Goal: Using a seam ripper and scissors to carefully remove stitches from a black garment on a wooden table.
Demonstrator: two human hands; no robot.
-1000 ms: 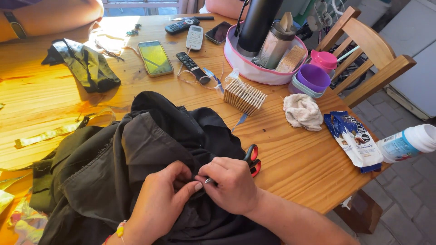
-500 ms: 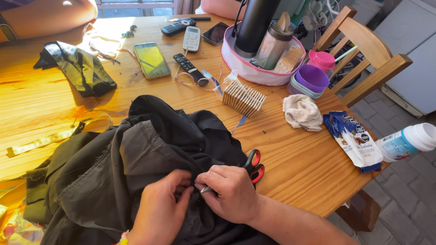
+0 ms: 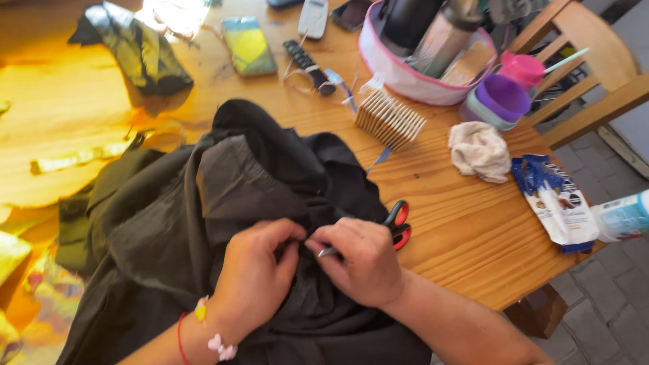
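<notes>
We see the left hand pinching a fold of the black garment on the wooden table. The right hand grips a thin metal tool (tip hidden), touching the garment; red-handled scissors lie just beside.

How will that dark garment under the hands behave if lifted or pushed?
Likely floppy: the dark garment lies in soft folds and bunches where the left hand and right hand pinch it. Its slight sheen suggests a thin, slippery weave. Pushed, it would probably crumple rather than slide whole, perhaps dragging the red-handled scissors at its edge.
</notes>
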